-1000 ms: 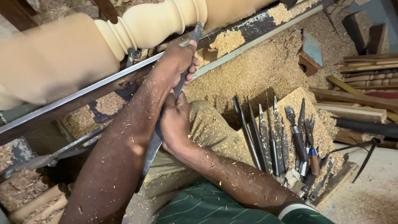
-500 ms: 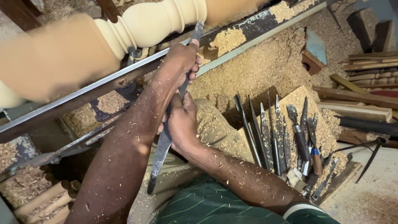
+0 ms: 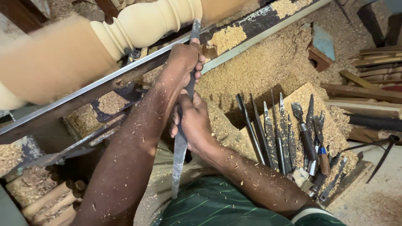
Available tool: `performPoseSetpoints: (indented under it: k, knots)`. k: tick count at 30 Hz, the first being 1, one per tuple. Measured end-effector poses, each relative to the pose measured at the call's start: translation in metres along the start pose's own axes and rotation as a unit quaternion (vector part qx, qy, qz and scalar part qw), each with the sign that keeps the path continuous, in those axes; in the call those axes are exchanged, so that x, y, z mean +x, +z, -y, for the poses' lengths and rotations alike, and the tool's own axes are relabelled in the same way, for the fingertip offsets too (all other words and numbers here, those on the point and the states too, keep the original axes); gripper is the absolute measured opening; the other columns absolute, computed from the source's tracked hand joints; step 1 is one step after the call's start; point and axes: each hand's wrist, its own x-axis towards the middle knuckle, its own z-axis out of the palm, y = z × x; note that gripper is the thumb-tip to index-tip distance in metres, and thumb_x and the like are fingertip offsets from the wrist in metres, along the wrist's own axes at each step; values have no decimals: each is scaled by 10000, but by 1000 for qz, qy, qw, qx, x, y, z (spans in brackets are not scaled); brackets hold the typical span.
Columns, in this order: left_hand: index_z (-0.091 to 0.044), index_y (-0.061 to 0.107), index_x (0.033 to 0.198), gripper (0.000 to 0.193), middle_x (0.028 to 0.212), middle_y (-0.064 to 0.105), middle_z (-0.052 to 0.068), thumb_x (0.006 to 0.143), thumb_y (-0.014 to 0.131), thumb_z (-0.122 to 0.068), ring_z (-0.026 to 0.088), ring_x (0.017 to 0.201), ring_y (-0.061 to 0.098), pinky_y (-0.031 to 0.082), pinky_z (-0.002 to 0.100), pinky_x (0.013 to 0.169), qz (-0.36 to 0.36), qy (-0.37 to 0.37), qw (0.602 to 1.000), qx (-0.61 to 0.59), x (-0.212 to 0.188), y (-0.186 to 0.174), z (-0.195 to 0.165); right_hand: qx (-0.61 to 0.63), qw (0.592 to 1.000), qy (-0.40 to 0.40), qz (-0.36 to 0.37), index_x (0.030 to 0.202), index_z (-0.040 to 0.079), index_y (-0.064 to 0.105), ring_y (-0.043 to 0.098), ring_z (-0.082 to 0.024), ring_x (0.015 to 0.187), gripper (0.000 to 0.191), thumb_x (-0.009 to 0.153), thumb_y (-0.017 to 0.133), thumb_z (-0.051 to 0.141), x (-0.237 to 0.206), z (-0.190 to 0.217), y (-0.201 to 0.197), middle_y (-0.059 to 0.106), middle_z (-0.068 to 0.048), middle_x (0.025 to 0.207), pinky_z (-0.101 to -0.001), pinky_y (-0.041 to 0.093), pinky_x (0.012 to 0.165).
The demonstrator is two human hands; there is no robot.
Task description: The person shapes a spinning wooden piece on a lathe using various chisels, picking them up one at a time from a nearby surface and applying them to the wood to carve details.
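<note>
A pale turned wooden spindle (image 3: 146, 21) lies across the top of the view on a lathe, its left part blurred. I hold a long flat metal chisel (image 3: 179, 159) in both hands, its tip up against the spindle. My left hand (image 3: 184, 58) grips the chisel near its tip, over the long metal rest bar (image 3: 83, 90). My right hand (image 3: 193, 123) grips the shaft further down, close to my body. Wood chips cling to both forearms.
Several metal chisels (image 3: 284, 129) lie side by side on a sawdust-covered board at right. Sawdust (image 3: 259, 62) is heaped below the lathe bed. Wooden strips (image 3: 372, 71) are stacked at far right, turned dowels (image 3: 50, 201) at lower left.
Both hands keep their hold on the chisel and have shifted slightly right along the rest bar. The spindle stays blurred on its left part.
</note>
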Motion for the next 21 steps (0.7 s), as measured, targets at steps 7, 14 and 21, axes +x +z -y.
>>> performPoseSetpoints:
  k: [7, 14, 21]
  knots:
    - [-45, 557, 730, 495, 524, 474, 41, 1039, 512, -429, 186, 385, 438, 394, 383, 395, -28, -5, 999, -45, -1, 20, 2, -37, 998, 39, 12, 983, 73, 510, 461, -161, 313, 161, 1060, 449, 200, -3, 19, -27, 479, -32, 522, -318, 421, 302]
    - [-14, 606, 751, 479, 554, 525, 43, 1043, 516, -383, 159, 410, 466, 422, 339, 367, -47, 24, 995, -79, 0, 37, 6, -66, 995, 63, 38, 1032, 67, 542, 469, -133, 339, 151, 1061, 429, 162, -6, 35, -56, 500, -8, 528, -303, 422, 300]
    - [21, 598, 857, 428, 635, 563, 73, 1035, 508, -358, 165, 443, 498, 464, 359, 364, -48, 48, 990, -125, 11, 55, 12, -97, 990, 78, 61, 1013, 87, 517, 477, -130, 352, 135, 1067, 452, 192, -5, 52, -83, 520, -13, 548, -294, 423, 310]
